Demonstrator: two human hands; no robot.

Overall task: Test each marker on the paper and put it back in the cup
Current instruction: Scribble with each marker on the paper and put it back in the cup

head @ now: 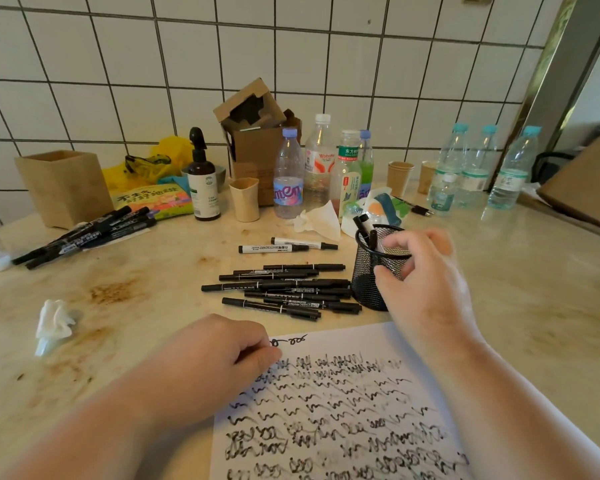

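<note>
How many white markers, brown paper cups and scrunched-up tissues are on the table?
White markers: 2
Brown paper cups: 2
Scrunched-up tissues: 2
Total: 6

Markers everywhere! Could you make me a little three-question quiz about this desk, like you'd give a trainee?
1. True or false: the mesh cup lies tipped on its side.
2. What does the left hand rest on? A) the paper B) the crumpled tissue C) a bottle
3. Fill in: the right hand is at the ____ of the cup.

Key: 1 false, it stands upright with markers inside. 2 A, at the paper's top left corner. 3 rim.
</note>
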